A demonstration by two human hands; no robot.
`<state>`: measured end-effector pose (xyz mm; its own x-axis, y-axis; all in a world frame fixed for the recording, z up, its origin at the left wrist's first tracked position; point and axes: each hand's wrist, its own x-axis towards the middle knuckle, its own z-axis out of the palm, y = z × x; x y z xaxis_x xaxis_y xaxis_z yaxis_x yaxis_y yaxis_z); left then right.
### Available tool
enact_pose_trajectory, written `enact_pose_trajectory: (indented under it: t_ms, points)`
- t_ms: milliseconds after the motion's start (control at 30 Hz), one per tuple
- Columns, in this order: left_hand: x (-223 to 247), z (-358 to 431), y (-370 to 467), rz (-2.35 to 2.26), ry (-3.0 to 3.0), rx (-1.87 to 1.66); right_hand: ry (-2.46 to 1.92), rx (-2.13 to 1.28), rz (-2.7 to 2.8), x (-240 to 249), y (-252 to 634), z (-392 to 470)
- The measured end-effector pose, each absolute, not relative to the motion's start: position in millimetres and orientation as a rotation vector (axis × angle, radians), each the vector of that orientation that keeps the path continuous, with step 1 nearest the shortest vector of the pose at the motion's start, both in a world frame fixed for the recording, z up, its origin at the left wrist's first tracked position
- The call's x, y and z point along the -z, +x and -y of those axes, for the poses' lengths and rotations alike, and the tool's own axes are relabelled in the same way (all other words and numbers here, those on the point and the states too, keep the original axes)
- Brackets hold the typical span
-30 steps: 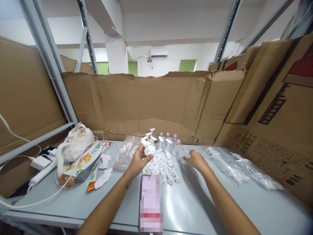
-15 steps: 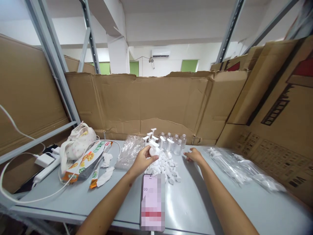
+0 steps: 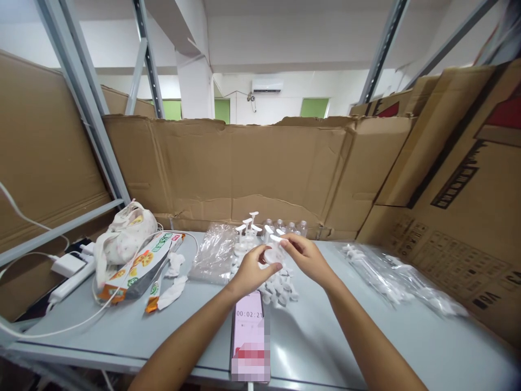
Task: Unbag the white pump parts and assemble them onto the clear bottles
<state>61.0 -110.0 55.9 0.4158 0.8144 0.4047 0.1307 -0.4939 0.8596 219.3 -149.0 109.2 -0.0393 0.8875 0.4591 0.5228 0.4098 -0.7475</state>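
- Our left hand (image 3: 253,270) is curled w/ fingers closed round a small clear bottle (image 3: 272,254), held just above the table (image 3: 334,336), approx centre of view.
- Our right hand (image 3: 306,256) meets it from 3 o'clock; fingertips pinched on a white pump top (image 3: 278,239) sitting at the bottle's 12 o'clock. Can't tell if the top is seated or only touching.
- Under both hands, at 6 o'clock of the bottle: pile of white caps (image 3: 280,290) on the table.
- At 12 o'clock behind the hands: row of clear bottles (image 3: 291,227), some w/ pumps already on (image 3: 249,227), along the cardboard wall (image 3: 244,168).
- 9 o'clock of the bottle: crumpled clear plastic bag (image 3: 214,252); further left a snack packet (image 3: 138,266) & cloth pouch (image 3: 124,236).
- 3 o'clock, well apart: bag of pump tubes (image 3: 399,279).
- 6 o'clock, near table edge: phone (image 3: 249,336), screen up, betw. our forearms.
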Motion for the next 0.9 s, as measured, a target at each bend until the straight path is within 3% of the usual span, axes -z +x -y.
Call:
enact_pose_trajectory:
  t_ms: [367,633,900]
  points:
    - [-33,91,33,-1.011,2.176,-1.061,-1.399,-0.175,1.27,-104,267,133]
    - [-17,89,17,-1.313,2.381,-1.117,-1.641,-0.233,1.284,-58,282,93]
    - [-10,94,20,-1.287,2.551,-1.087,-1.759,-0.221,1.332,-48,284,71]
